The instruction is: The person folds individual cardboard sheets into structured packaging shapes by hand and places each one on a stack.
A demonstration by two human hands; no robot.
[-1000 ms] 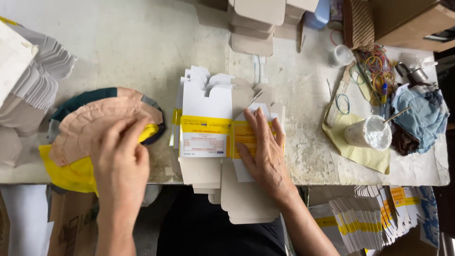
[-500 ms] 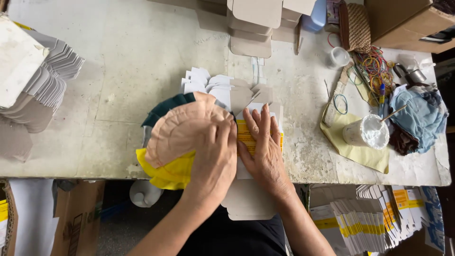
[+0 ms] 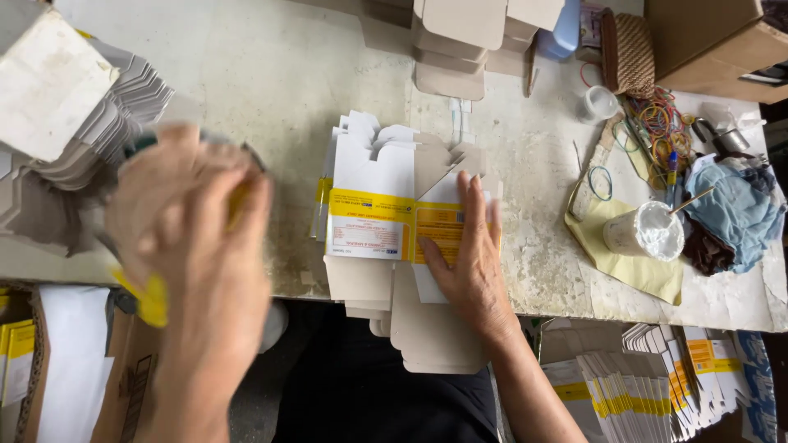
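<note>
Flat and open, our right hand (image 3: 468,262) makes no closed grip: fingers spread, palm down, it pins the top sheet of the stack of flattened cartons (image 3: 386,221) near the front edge of the desk (image 3: 271,90). Our left hand (image 3: 193,238) is blurred; a yellow pad (image 3: 148,297) shows beneath it, but we cannot tell whether the fingers close on it. To do this step well, we judge that the pressing palm should keep the yellow-banded blank square on the pile, weight spread evenly. Pose: right wrist bent back, forearm rising from lower right; left hand raised at the left, beside the fanned grey blanks (image 3: 107,123).
</note>
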